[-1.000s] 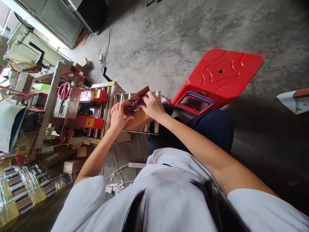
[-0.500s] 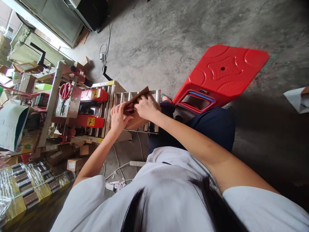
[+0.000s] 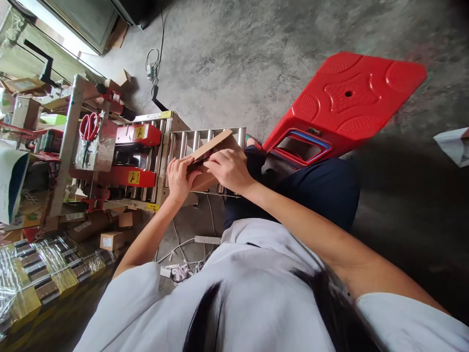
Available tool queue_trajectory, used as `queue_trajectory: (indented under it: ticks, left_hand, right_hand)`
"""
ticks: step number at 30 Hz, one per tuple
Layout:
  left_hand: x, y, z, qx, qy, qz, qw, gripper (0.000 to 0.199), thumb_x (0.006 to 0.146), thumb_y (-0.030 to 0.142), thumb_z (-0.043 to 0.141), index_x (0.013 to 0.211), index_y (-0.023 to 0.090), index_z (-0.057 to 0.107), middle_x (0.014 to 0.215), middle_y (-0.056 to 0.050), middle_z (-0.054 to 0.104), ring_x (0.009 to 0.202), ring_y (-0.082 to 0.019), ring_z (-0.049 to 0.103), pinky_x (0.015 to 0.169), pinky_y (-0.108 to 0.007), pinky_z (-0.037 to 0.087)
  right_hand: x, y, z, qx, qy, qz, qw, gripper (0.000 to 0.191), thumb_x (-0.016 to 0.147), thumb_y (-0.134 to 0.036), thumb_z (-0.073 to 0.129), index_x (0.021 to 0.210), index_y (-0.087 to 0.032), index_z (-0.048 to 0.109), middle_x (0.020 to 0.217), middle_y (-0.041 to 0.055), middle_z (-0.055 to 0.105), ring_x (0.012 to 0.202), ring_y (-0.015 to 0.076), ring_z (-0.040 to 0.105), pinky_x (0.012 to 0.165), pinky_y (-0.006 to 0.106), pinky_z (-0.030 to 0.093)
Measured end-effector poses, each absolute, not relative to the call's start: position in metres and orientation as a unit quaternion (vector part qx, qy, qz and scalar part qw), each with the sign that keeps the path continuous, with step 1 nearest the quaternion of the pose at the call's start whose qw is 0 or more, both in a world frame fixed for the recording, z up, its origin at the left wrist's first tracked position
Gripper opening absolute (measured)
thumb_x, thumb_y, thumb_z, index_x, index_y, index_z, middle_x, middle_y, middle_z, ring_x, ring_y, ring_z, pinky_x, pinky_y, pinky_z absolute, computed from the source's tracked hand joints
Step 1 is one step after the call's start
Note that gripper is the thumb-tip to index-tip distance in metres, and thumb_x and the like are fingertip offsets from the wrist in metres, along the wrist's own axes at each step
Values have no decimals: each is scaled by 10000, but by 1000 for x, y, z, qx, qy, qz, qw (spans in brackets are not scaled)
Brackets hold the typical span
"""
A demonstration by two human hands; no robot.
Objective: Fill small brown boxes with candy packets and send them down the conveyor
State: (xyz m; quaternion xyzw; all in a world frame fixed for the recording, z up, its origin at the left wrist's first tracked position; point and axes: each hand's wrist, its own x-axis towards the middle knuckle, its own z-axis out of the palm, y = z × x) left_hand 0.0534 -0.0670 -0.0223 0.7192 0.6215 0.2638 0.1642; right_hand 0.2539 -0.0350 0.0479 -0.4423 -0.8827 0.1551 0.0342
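A small brown cardboard box [image 3: 205, 183] rests on the metal rollers, its long flap [image 3: 212, 145] standing up at the far side. My left hand [image 3: 179, 179] grips the box's left end, fingers at the flap side and thumb across the near side. Over the right part of the box is my right hand [image 3: 231, 171], its fingers bent and closed on the box at the opening. Dark contents show narrowly between the hands; their kind is hidden.
Left of the box, a carton-sealing machine [image 3: 135, 155] with red side guides joins the roller conveyor [image 3: 183, 142]. Red-handled scissors [image 3: 89, 128] hang on its frame. A red plastic stool [image 3: 348, 95] stands at right. Cartons [image 3: 114, 239] and cables [image 3: 178, 252] lie around.
The flap has tilted, now showing its lighter face. My right hand has shifted slightly right and its fingers have bent more. The whole view has moved a little.
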Motion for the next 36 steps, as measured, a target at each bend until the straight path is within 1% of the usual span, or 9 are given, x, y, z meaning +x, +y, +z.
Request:
queue_trajectory:
  ticks: [6,11,15,18,24,28,30,32,36]
  left_hand:
    - [54,-67,-20,716,606,282,199,398,940,439,583,1261,205,566,1272,-124,650,1211,-258,581,1141,-463,360]
    - [55,-67,-20,719,604,271,212,332,969,378,526,1245,202,580,1301,-119,640,1235,-251,564,1149,-455,352]
    - [52,-66,-21,736,579,293,194,318,977,352,504,1224,177,600,1253,-134,655,1192,-253,583,1110,-440,394]
    - [52,-66,-22,739,576,297,185,307,962,378,551,1190,187,626,1202,-125,671,1158,-256,598,1079,-441,419]
    - [50,-62,-34,740,571,314,168,225,949,384,598,1073,235,713,1132,-78,718,1113,-236,633,1070,-434,432]
    - [45,-57,-29,756,555,293,186,212,957,354,577,1025,250,748,1121,-67,732,1097,-236,650,1073,-447,441]
    - [53,-61,-17,758,566,260,197,255,958,362,558,1082,230,737,1167,-95,718,1125,-257,644,1096,-472,426]
    - [74,-70,-2,762,568,221,220,399,924,378,580,1263,179,653,1332,-156,636,1267,-311,573,1131,-508,395]
    - [140,-87,21,780,525,185,286,927,771,301,639,1556,23,231,1630,-262,224,1540,-426,110,1220,-590,216]
  right_hand:
    - [230,-39,46,-426,-886,181,-37,496,1040,-232,264,1468,-115,485,1383,152,590,1194,286,492,1013,429,330]
    - [205,-21,58,-497,-835,203,-122,444,1006,-247,325,1212,-80,682,1259,198,663,1161,341,555,1013,480,337]
    - [191,-5,54,-530,-794,224,-196,413,972,-241,395,1082,-20,726,1091,257,710,1018,326,655,911,423,422]
    - [203,-8,44,-502,-827,217,-134,396,975,-247,416,1056,-31,738,1055,238,723,996,311,660,863,396,456]
    - [261,-29,51,-398,-892,171,131,388,1016,-226,381,1265,-217,678,1288,79,672,1228,252,558,1096,448,392]
    - [283,-25,60,-466,-867,146,96,537,969,-352,527,1469,-156,505,1523,133,483,1448,338,360,1184,578,291]
    - [285,-26,56,-489,-855,165,57,586,962,-349,523,1488,-94,470,1572,160,409,1484,339,312,1195,577,300]
    - [282,-34,51,-526,-831,177,47,608,966,-315,491,1497,-25,434,1598,188,344,1505,337,280,1214,553,302]
    - [282,-61,53,-581,-781,206,96,569,959,-178,383,1498,-4,430,1596,180,344,1519,307,266,1261,517,254]
